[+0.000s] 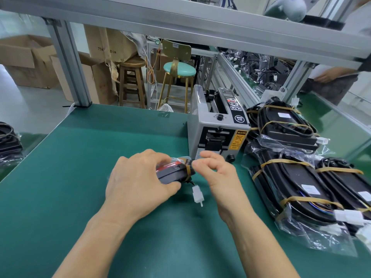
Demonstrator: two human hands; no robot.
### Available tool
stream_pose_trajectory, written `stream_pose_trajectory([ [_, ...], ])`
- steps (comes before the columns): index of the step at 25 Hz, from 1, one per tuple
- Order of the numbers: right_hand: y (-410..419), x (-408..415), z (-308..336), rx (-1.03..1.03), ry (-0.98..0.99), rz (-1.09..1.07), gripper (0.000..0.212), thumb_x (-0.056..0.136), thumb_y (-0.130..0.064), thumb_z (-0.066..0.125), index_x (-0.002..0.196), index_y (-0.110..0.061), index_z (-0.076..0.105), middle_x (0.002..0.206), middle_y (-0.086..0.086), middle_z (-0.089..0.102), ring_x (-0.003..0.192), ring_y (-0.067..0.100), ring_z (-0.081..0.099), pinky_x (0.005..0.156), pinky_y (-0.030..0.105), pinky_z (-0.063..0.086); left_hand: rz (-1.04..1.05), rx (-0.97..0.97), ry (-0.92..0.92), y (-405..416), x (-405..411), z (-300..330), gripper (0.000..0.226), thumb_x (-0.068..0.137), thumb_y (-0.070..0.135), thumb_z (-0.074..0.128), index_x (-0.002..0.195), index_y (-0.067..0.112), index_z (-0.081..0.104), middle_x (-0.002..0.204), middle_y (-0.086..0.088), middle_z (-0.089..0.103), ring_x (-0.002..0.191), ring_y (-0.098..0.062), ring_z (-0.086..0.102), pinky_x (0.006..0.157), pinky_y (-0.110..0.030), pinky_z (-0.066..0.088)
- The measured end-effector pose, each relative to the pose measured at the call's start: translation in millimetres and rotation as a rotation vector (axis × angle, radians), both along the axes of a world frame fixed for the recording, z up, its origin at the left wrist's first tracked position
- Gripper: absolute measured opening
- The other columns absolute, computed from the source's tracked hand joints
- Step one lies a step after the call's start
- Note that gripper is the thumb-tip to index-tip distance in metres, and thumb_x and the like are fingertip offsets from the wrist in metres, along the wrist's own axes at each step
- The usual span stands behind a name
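Head view: The left hand (pixel 138 183) grips the black unit (pixel 170 174), with the fingers curled over its top and the thumb at its near edge. The unit is in clear wrap with a tan band (pixel 188 171) round its right end. It sits low over the green tabletop (pixel 80 157), in front of the grey tape dispenser (pixel 218 127). The right hand (pixel 218 177) pinches the banded end between thumb and forefinger, its other fingers loosely curled. A white connector (pixel 197 195) hangs below the unit. Bagged units (pixel 291 177) lie stacked to the right.

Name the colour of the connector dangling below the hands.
The connector is white; head view.
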State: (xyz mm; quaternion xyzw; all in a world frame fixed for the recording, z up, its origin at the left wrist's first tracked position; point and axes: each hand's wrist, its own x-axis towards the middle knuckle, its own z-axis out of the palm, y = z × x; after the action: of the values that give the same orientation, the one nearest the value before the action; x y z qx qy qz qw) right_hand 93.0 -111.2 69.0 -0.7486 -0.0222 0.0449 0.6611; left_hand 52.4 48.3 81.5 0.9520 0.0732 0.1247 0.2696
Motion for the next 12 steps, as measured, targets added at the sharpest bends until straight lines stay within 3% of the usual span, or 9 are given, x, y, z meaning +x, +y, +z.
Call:
stream_pose_trajectory([
  [3, 8, -1, -6, -0.148, 0.010, 0.061, 0.026, 0.084, -0.025, 0.070, 0.059, -0.029, 0.072, 0.122, -0.019, 0.051, 0.115, -0.002, 0.051, 0.103, 0.029, 0.038, -0.008, 0.094, -0.003, -1, -1, -1, 0.040, 0.065, 0.044, 0.072, 0.103, 0.041, 0.062, 0.099, 0.017, 0.063, 0.073, -0.007, 0.035, 0.067, -0.025, 0.024],
  [5, 9, 0, -4, -0.218, -0.011, 0.076, 0.030, 0.084, -0.028, 0.070, 0.055, -0.034, 0.069, 0.127, -0.018, 0.049, 0.123, 0.006, 0.047, 0.109, 0.041, 0.034, 0.001, 0.104, -0.017, -2, -2, -2, 0.039, 0.066, 0.041, 0.073, 0.104, 0.040, 0.062, 0.100, 0.016, 0.063, 0.072, -0.006, 0.030, 0.066, -0.026, 0.021],
  [9, 8, 1, 2, -0.283, -0.045, 0.143, 0.030, 0.083, -0.026, 0.071, 0.054, -0.035, 0.069, 0.126, -0.019, 0.049, 0.117, 0.003, 0.049, 0.106, 0.037, 0.034, -0.013, 0.121, -0.024, -2, -2, -4, 0.038, 0.067, 0.040, 0.074, 0.104, 0.041, 0.062, 0.100, 0.016, 0.063, 0.072, -0.007, 0.030, 0.066, -0.026, 0.020],
  [12, 5, 4, 6, -0.203, -0.029, 0.177, 0.030, 0.083, -0.018, 0.070, 0.054, -0.027, 0.069, 0.122, -0.016, 0.051, 0.106, -0.006, 0.053, 0.087, 0.018, 0.038, -0.019, 0.114, -0.030, -2, -2, -5, 0.036, 0.068, 0.040, 0.073, 0.102, 0.040, 0.062, 0.099, 0.015, 0.062, 0.066, -0.005, 0.032, 0.065, -0.027, 0.017],
])
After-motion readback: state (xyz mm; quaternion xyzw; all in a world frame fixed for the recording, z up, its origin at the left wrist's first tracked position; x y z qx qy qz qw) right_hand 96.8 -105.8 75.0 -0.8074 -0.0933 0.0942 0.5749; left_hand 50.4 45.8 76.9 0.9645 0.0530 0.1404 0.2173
